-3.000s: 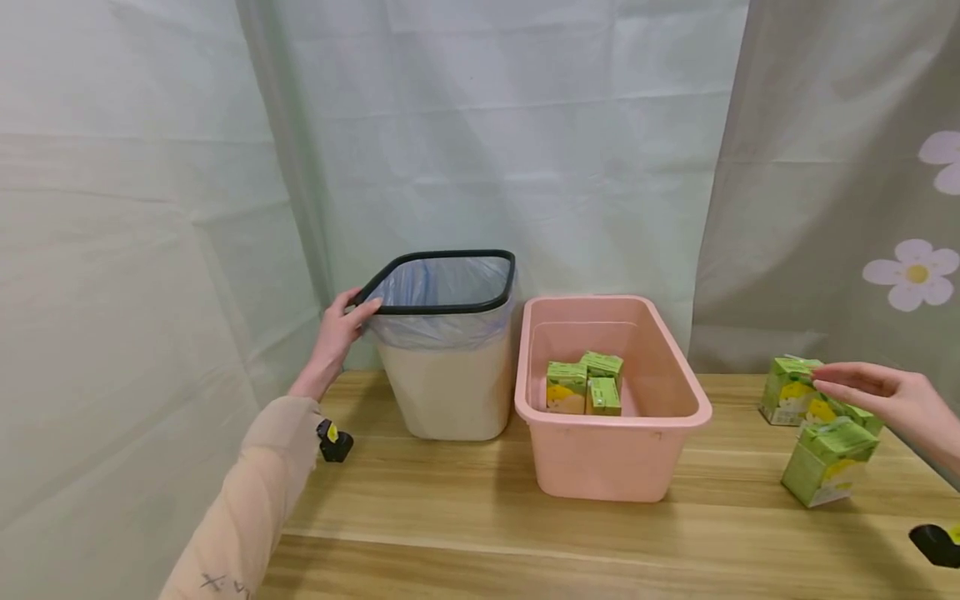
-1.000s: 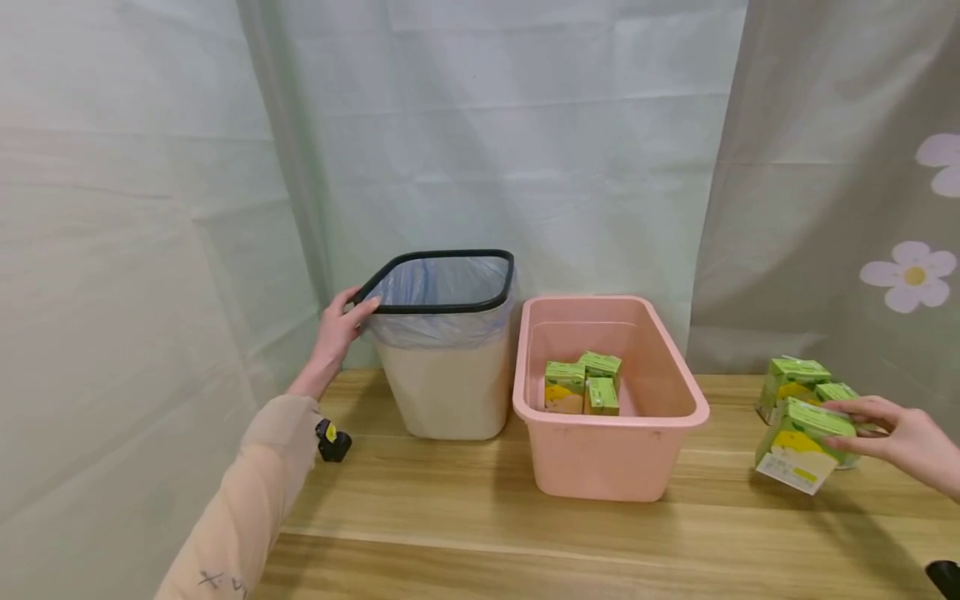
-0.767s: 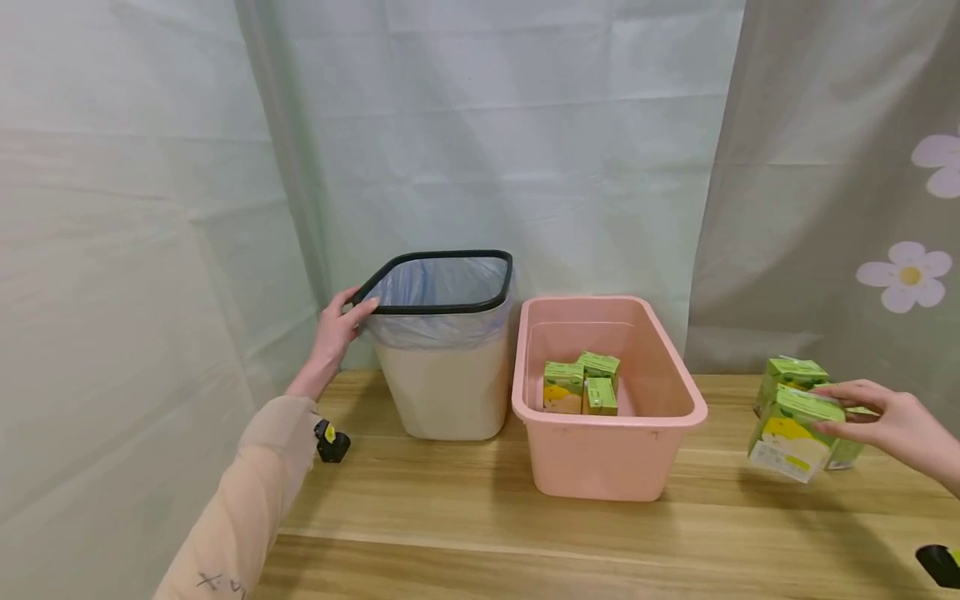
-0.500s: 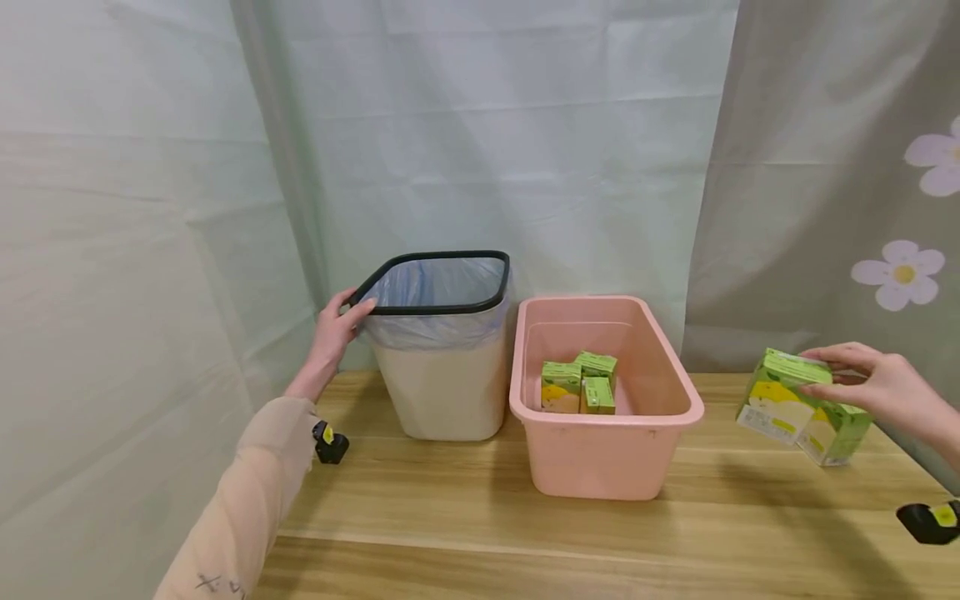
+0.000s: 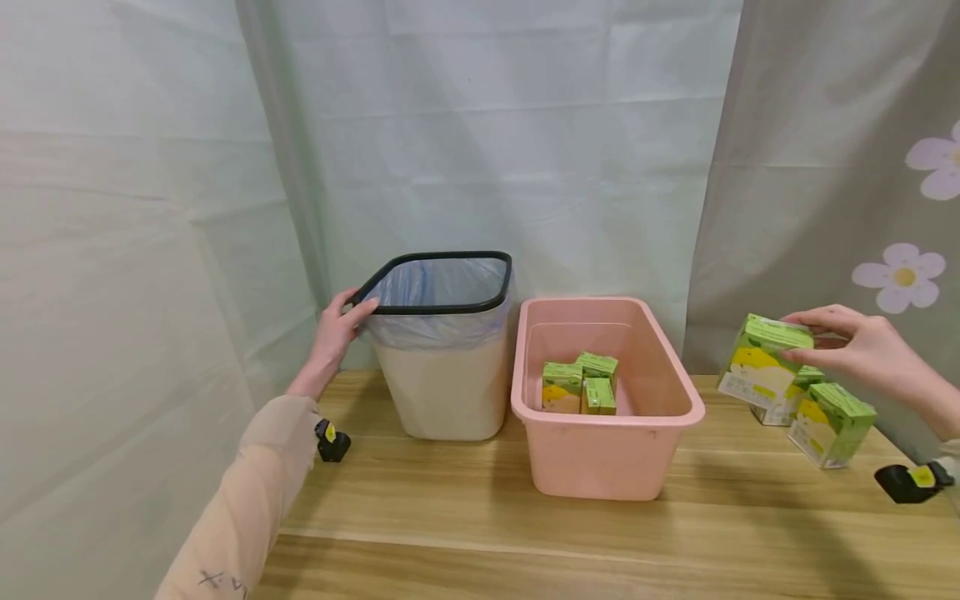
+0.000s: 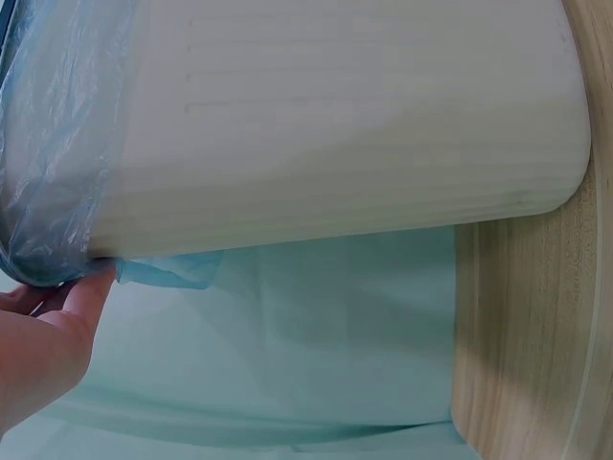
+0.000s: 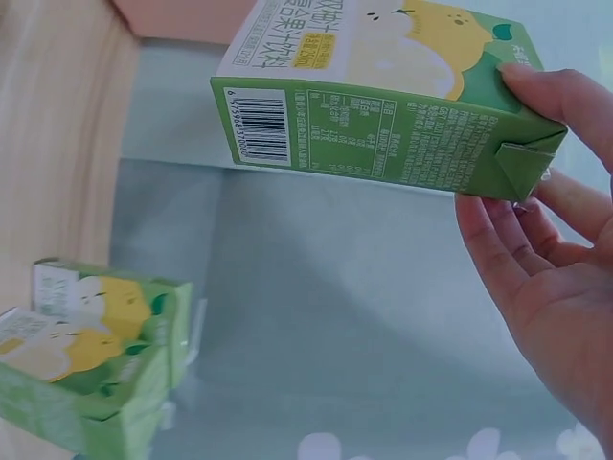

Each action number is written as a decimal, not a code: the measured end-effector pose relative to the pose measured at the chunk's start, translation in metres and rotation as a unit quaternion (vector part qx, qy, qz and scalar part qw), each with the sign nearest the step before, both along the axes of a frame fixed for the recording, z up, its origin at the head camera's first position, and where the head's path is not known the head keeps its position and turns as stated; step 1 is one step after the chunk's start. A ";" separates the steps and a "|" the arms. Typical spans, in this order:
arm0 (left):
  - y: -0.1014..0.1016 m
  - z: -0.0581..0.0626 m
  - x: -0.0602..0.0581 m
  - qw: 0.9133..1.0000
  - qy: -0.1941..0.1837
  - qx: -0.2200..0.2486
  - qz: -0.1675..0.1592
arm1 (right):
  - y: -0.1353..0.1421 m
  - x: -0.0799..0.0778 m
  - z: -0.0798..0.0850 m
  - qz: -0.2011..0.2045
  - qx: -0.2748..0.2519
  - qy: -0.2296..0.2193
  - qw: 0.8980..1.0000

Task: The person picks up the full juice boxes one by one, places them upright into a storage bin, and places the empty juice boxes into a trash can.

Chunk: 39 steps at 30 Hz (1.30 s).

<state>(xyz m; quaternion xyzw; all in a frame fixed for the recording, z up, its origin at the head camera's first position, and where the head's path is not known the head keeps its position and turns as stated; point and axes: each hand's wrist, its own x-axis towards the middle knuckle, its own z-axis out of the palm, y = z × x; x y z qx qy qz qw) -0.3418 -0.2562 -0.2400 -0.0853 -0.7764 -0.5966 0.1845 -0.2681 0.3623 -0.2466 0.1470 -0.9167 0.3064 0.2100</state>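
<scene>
My left hand (image 5: 337,332) grips the black rim of a cream trash bin (image 5: 450,392) lined with a thin bluish plastic bag (image 6: 67,125). On the right, my right hand (image 5: 862,346) pinches a green juice carton (image 5: 763,360) near its top, thumb on one face and fingers behind. The carton hangs tilted above the table, its barcode side showing in the right wrist view. Below it, two more juice cartons stand on the table, the nearer juice carton (image 5: 831,423) partly covering the other. A pink tub (image 5: 607,458) between bin and hand holds several similar juice cartons (image 5: 562,387).
The wooden table (image 5: 420,500) runs under everything. Pale cloth (image 5: 600,167) hangs close behind the bin and tub, with another sheet along the left. The tub stands right beside the bin, its rim lower than the bin's.
My right hand has taken hold of the nearest juice carton, lifted it off the table and moved it up and leftward toward the tub. My left hand stays at the bin rim.
</scene>
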 end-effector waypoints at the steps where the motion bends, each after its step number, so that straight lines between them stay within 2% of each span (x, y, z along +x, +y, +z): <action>1: 0.000 0.000 0.000 1.000 0.000 0.000 0.000 | -0.002 0.000 0.003 -0.001 -0.003 0.002 1.000; 12: 0.000 0.000 -0.001 1.000 0.000 0.008 0.003 | -0.030 -0.009 0.031 0.022 -0.019 0.023 0.999; 20: 0.000 0.000 -0.002 1.000 0.001 0.011 0.005 | -0.056 -0.017 0.041 0.054 -0.032 0.038 0.997; 31: 0.001 0.000 0.000 1.000 0.001 0.005 -0.001 | -0.097 -0.027 0.060 0.090 -0.037 0.029 0.995; 39: 0.002 0.002 0.000 1.000 0.005 0.006 0.002 | -0.134 -0.040 0.076 0.137 -0.045 0.047 0.988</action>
